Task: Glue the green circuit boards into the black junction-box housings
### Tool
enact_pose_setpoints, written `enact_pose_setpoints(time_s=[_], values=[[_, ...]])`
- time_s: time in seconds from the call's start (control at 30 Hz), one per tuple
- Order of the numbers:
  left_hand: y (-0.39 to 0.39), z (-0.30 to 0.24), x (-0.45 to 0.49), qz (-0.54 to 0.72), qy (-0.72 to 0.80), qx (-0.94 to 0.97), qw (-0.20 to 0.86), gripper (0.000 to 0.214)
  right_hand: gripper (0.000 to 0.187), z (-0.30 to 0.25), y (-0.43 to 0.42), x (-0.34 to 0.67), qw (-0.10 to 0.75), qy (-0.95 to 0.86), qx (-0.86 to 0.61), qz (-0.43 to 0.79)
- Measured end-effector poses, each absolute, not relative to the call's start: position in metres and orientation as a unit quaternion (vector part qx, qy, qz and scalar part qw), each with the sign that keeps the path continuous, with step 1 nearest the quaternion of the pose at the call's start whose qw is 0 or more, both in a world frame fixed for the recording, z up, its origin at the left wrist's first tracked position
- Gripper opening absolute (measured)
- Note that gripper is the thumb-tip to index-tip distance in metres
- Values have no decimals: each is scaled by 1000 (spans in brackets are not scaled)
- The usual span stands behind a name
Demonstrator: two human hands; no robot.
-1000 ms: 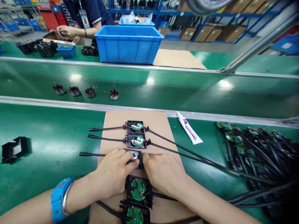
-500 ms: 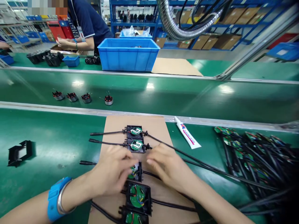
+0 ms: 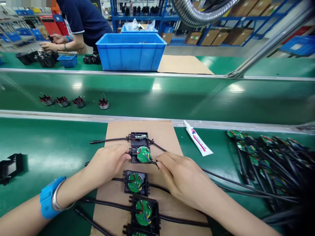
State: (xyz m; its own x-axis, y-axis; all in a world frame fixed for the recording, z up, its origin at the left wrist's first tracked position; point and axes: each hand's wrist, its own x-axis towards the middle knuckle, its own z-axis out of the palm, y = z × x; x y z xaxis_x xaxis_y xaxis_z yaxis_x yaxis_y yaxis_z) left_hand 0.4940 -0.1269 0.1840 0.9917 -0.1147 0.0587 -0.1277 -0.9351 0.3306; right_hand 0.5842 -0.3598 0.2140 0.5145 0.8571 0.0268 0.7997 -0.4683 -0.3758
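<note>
Several small black housings with round green circuit boards and black cables lie in a row on a brown cardboard sheet [image 3: 162,134]. My left hand [image 3: 106,162] pinches the left side of the second housing [image 3: 140,154]. My right hand [image 3: 180,178] holds that housing's right side, where its cable comes out. The farthest housing [image 3: 139,137] lies just beyond it. A third housing [image 3: 136,182] sits free between my wrists, and a fourth housing [image 3: 145,211] lies nearer to me. A blue wristband [image 3: 48,196] is on my left wrist.
A white glue tube [image 3: 198,141] lies right of the cardboard. A heap of cabled boards [image 3: 268,157] fills the right side. A black plastic frame [image 3: 10,165] sits far left. Several motor stators [image 3: 64,101] ride the conveyor belt. Beyond stand a blue bin [image 3: 130,50] and a co-worker [image 3: 73,23].
Both hands left the third housing and moved up to the second one. That second housing now sits turned, with its board facing me. The stators drifted left along the belt.
</note>
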Motion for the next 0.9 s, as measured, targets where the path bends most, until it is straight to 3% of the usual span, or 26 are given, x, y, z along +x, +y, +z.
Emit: enact_pose_setpoints(time_s=[0.2, 0.4, 0.6, 0.77, 0.9], values=[[-135, 183, 509, 7, -82, 991, 107, 10, 24, 206, -335, 598, 98, -487, -861, 104], [-136, 183, 511, -16, -72, 992, 98, 11, 28, 202, -331, 604, 104, -498, -854, 112], [-126, 180, 511, -27, -77, 975, 205, 14, 36, 189, -326, 606, 74, -530, -839, 97], [-126, 182, 508, -15, -70, 963, 261, 17, 33, 185, -330, 593, 101, -527, -837, 109], [-135, 182, 496, 6, -98, 981, 169, 20, 31, 180, -335, 581, 126, -524, -835, 116]])
